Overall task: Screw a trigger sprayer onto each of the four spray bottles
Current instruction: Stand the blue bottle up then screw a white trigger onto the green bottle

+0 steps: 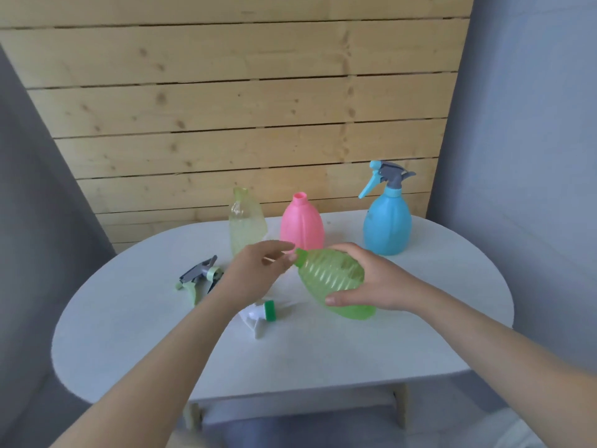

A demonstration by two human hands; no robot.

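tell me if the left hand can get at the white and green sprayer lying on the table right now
Probably yes. The left hand is empty, fingers loosely open by the green bottle neck. The white and green sprayer lies just below that wrist on the table, nothing covering it.
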